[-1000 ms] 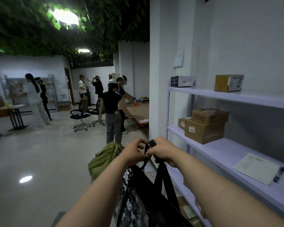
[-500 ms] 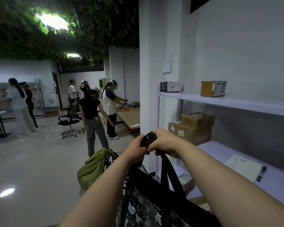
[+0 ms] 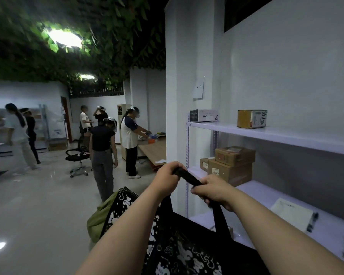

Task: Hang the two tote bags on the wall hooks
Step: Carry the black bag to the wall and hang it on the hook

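Observation:
A black tote bag (image 3: 187, 251) with a white pattern hangs below my hands, held up by its black strap (image 3: 189, 177). My left hand (image 3: 167, 178) is closed on the strap's upper end, and my right hand (image 3: 213, 190) is closed on it a little lower and to the right. The strap is pulled taut between them. A green tote bag (image 3: 99, 217) shows behind my left forearm, partly hidden by the black bag. No wall hook is visible in this view.
A white shelf unit (image 3: 266, 133) with cardboard boxes (image 3: 231, 165), a paper and a pen stands at the right against the wall. A white pillar (image 3: 177, 96) rises just ahead. Several people, an office chair (image 3: 77, 155) and a low wooden table stand across the open floor at the left.
My hands have moved apart along the strap, the right one sliding lower and to the right. The view has tilted up and turned slightly left.

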